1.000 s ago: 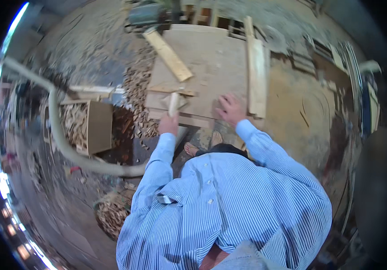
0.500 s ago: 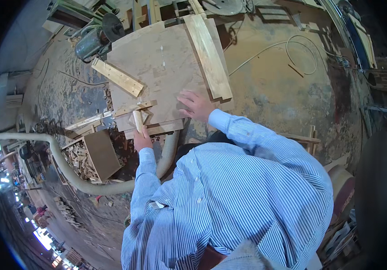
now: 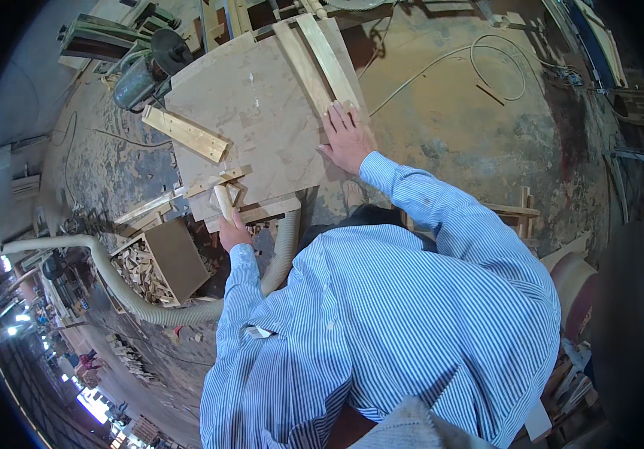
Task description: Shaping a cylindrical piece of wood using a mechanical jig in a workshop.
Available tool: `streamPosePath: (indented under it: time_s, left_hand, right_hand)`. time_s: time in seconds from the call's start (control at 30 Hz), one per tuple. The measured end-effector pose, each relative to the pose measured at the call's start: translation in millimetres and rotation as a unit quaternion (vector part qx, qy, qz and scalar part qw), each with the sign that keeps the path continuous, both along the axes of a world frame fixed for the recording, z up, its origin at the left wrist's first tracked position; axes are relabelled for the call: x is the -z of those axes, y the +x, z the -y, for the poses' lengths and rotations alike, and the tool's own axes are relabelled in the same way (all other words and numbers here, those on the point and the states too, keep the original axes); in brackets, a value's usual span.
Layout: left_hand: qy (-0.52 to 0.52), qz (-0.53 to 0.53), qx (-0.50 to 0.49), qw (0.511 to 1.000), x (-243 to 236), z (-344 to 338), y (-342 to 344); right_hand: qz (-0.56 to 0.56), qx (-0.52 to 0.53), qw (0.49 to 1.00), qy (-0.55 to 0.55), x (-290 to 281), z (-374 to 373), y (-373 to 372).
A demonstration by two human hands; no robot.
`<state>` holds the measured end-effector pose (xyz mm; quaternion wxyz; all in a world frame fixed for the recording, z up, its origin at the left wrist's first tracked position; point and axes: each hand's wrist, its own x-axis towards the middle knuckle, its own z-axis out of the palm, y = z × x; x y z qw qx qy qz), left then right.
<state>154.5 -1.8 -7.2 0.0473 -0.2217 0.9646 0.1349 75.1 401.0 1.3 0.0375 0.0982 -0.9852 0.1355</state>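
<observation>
Hands are well apart: the left hand [image 3: 235,230] is closed round the near end of a pale wooden bar [image 3: 225,200] at the worktable's [image 3: 269,142] near-left corner, its long axis pointing away and slightly left. The right hand [image 3: 347,140], fingers outstretched, lies over the near ends of two planks [image 3: 328,60], which run away, leaning left.

1. No words, labels, brands or numbers can be read in this woodworking shop.
2. A pale mark [image 3: 252,81] lies toward the far edge of the dusty surface [image 3: 277,142], too small to make out as lettering.
3. A small white patch [image 3: 258,331] shows at the chest of the striped shirt [image 3: 404,307]; whether it bears print cannot be told.
</observation>
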Motion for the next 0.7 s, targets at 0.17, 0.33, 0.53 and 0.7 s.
streamPosePath:
  time_s: [0.17, 0.33, 0.53, 0.7]
  left_hand:
    - [0.003, -0.010, -0.004, 1.000, 0.8, 1.2, 0.6]
    - [-0.022, -0.015, 0.005, 1.000, 7.5, 7.0, 2.3]
    - [-0.018, -0.053, -0.021, 0.998, 1.3, -7.3, 17.4]
    - [-0.003, -0.040, -0.031, 0.999, 3.8, -6.2, 50.7]
  right_hand:
    - [-0.022, -0.071, 0.996, -0.048, 5.4, 20.1, 6.0]
    - [0.001, -0.019, 0.993, -0.115, -16.0, 39.6, 12.0]
    - [0.019, 0.022, 0.988, -0.149, -12.8, 45.1, -2.1]
    - [-0.018, 0.017, 0.982, -0.185, -2.9, 58.9, -10.3]
